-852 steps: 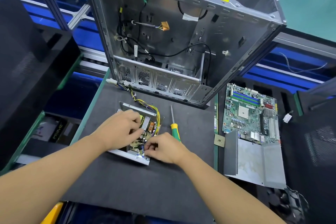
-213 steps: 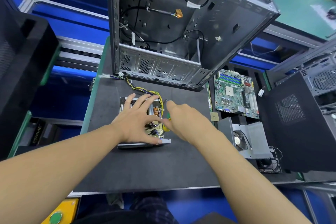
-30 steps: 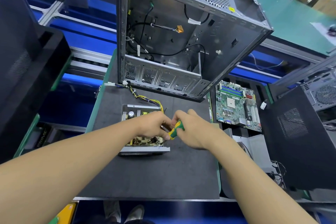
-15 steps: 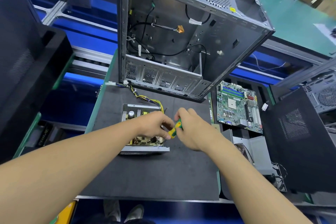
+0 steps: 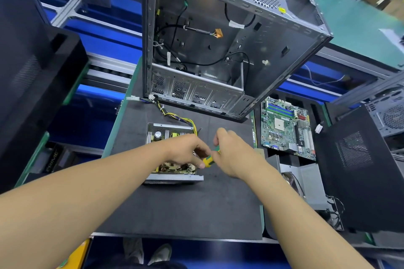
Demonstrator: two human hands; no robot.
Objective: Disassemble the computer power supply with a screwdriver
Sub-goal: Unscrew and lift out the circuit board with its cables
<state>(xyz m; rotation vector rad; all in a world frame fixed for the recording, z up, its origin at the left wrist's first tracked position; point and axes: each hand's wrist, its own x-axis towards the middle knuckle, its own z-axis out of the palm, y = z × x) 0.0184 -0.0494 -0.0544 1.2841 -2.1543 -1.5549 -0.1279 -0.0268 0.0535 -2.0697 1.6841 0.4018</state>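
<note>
Two hands at work: right hand (image 5: 237, 156) wraps handle of green-yellow screwdriver (image 5: 209, 158), left hand (image 5: 185, 151) pinches its yellow end; tip hidden under fingers. Power supply (image 5: 162, 135) lies beneath them on black mat (image 5: 175, 209), just in front of gutted computer case (image 5: 218, 54). Cover off, circuit board exposed but seated in metal tray, wire bundle (image 5: 179, 116) attached. Likely left: board screws, lifting board out. Motherboard (image 5: 286, 125) lies off to right.

Left hand (image 5: 185, 151) beside right hand (image 5: 235, 155), both curled.
</note>
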